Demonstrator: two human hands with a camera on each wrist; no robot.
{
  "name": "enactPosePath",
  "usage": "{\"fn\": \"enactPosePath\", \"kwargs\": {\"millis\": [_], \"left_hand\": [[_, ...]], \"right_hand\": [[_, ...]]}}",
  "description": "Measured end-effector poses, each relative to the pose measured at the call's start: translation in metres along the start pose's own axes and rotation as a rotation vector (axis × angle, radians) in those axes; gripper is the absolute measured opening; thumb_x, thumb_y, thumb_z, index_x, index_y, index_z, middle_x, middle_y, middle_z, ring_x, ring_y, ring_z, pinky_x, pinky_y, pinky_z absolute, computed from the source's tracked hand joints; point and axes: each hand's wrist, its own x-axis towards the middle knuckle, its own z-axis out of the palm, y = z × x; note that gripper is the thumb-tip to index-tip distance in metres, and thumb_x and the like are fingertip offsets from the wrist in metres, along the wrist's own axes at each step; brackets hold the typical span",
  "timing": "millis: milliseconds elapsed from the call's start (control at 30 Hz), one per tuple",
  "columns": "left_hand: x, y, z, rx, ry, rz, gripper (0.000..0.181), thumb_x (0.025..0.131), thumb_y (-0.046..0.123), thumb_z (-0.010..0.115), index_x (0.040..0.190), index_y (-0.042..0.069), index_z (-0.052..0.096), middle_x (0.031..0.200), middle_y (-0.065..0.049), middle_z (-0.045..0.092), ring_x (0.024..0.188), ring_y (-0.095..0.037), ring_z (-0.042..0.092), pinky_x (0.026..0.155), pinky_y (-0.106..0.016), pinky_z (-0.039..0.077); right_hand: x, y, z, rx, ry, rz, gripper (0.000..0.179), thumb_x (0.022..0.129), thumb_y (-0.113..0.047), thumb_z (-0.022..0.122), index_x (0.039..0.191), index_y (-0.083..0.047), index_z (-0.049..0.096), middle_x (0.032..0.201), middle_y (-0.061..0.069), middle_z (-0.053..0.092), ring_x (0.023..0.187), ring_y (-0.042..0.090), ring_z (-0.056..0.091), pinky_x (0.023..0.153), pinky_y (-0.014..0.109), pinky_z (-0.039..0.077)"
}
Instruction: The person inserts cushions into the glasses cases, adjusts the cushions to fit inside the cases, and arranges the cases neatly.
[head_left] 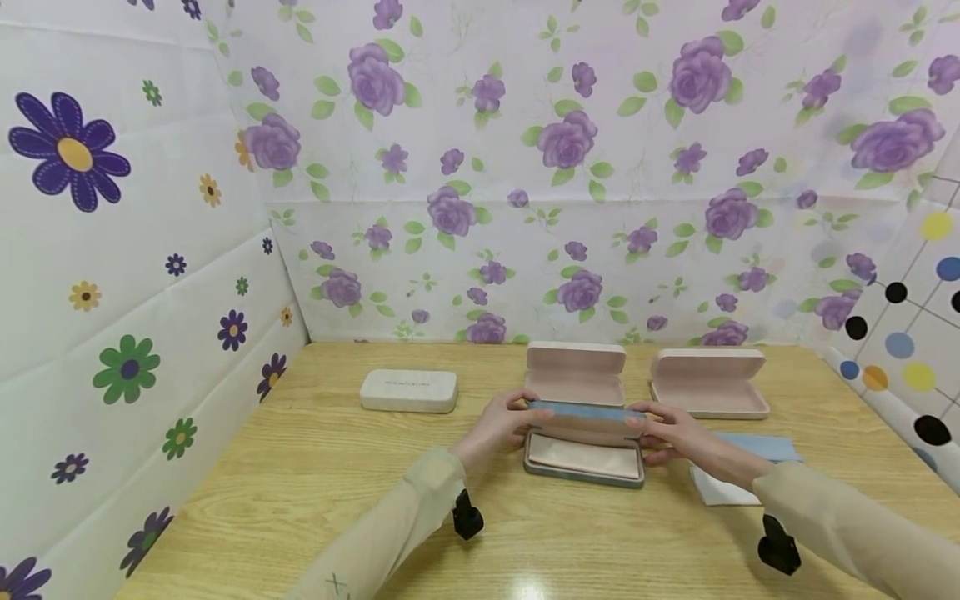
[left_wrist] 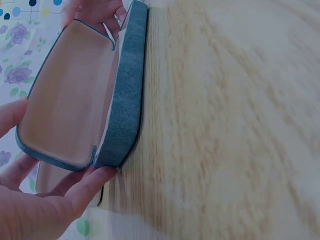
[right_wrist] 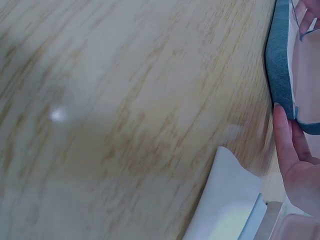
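Blue case (head_left: 585, 429) open between left grip (head_left: 501, 427) and right grip (head_left: 677, 433), both grasping its ends. Lid (head_left: 592, 412) brought down unevenly could nip the pink cloth (head_left: 583, 457) inside. Head view shows that cloth; left wrist view hides it, but shows left fingertip (left_wrist: 106, 174) against the base corner.

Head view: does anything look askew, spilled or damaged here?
Nothing stands out: the blue-grey oblong hinged case stands open with a pale peach folded cloth inside, and no spill or damage shows.
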Motion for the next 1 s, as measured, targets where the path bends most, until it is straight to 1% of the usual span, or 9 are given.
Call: {"fn": "enactPosePath", "kwargs": {"millis": [100,233,400,467,600,833,933,1000], "left_hand": [[-0.0001,-0.0005,-0.001,-0.008,-0.017,0.009,0.04,0.079,0.034,0.07,0.107,0.009,0.056,0.095,-0.008,0.057,0.091,-0.028,0.054,0.072,-0.044,0.048],[0.0007,-0.0011,-0.0027,-0.03,-0.033,0.018,0.038,0.079,0.031,0.071,0.103,0.007,0.054,0.094,-0.009,0.057,0.091,-0.031,0.055,0.072,-0.044,0.048],[0.0013,-0.0012,-0.0042,-0.069,-0.053,-0.007,0.033,0.08,0.025,0.071,0.097,0.005,0.051,0.093,-0.01,0.055,0.094,-0.034,0.054,0.073,-0.044,0.047],[0.0021,-0.0012,-0.0043,-0.086,-0.061,-0.011,0.032,0.08,0.023,0.071,0.096,0.004,0.05,0.092,-0.01,0.055,0.093,-0.034,0.054,0.072,-0.044,0.047],[0.0039,-0.0013,-0.0039,-0.111,-0.077,-0.005,0.03,0.08,0.019,0.071,0.094,0.002,0.05,0.089,-0.01,0.055,0.085,-0.031,0.053,0.067,-0.04,0.047],[0.0036,-0.0026,-0.0053,-0.128,-0.102,0.006,0.026,0.079,0.015,0.071,0.092,0.004,0.051,0.085,-0.008,0.051,0.077,-0.024,0.05,0.061,-0.036,0.043],[0.003,-0.0029,-0.0056,-0.127,-0.111,0.004,0.027,0.078,0.014,0.072,0.093,0.003,0.051,0.086,-0.009,0.049,0.075,-0.021,0.048,0.061,-0.037,0.042],[0.0028,-0.0026,-0.0054,-0.129,-0.112,-0.004,0.028,0.078,0.014,0.072,0.093,0.003,0.052,0.088,-0.009,0.048,0.076,-0.02,0.048,0.063,-0.038,0.044]], "right_hand": [[-0.0014,0.0004,0.0,0.001,0.0,-0.018,0.058,0.093,-0.029,0.052,0.136,0.003,0.029,0.131,0.028,0.033,0.113,0.044,0.041,0.076,0.043,0.047],[-0.0035,-0.0012,0.0012,0.009,0.008,-0.033,0.057,0.093,-0.028,0.053,0.135,0.003,0.031,0.127,0.028,0.038,0.112,0.044,0.041,0.076,0.044,0.047],[-0.0051,-0.003,0.002,0.018,-0.011,-0.035,0.053,0.092,-0.026,0.054,0.133,0.001,0.035,0.123,0.029,0.042,0.111,0.041,0.043,0.077,0.044,0.047],[-0.0055,-0.0035,0.0012,0.015,-0.021,-0.041,0.05,0.092,-0.025,0.054,0.132,0.001,0.036,0.122,0.029,0.043,0.111,0.04,0.044,0.077,0.044,0.047],[-0.0057,-0.004,-0.0013,0.01,-0.031,-0.053,0.044,0.092,-0.023,0.055,0.127,0.0,0.041,0.119,0.026,0.045,0.11,0.039,0.044,0.077,0.044,0.047],[-0.0045,-0.0035,-0.0018,0.026,-0.051,-0.059,0.036,0.09,-0.022,0.058,0.117,-0.001,0.048,0.115,0.025,0.047,0.111,0.041,0.043,0.077,0.046,0.046],[-0.004,-0.0027,-0.0018,0.051,-0.059,-0.058,0.033,0.089,-0.021,0.06,0.113,-0.001,0.049,0.112,0.023,0.05,0.11,0.04,0.044,0.076,0.047,0.046],[-0.0038,-0.0022,-0.0022,0.068,-0.067,-0.056,0.031,0.089,-0.02,0.06,0.111,-0.001,0.05,0.111,0.023,0.051,0.109,0.04,0.046,0.076,0.047,0.046]]}}
